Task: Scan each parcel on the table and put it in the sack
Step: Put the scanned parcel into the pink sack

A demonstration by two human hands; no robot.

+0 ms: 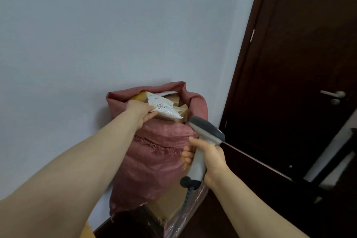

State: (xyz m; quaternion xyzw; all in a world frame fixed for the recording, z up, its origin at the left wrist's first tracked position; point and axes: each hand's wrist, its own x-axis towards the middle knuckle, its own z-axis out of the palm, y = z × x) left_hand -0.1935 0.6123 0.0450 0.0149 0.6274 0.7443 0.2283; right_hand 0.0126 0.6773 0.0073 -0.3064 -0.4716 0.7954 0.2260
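Sack (154,152), red woven, stands against the wall, mouth up, nearly full of parcels. White bubble mailer (164,108) lies at the mouth, long axis running right and slightly down from the left hand (142,112), which pinches its near-left edge, arm fully extended. Release should drop it in. Right hand (208,160), nearer the body, grips the scanner (204,141) handle, head aimed toward the sack.
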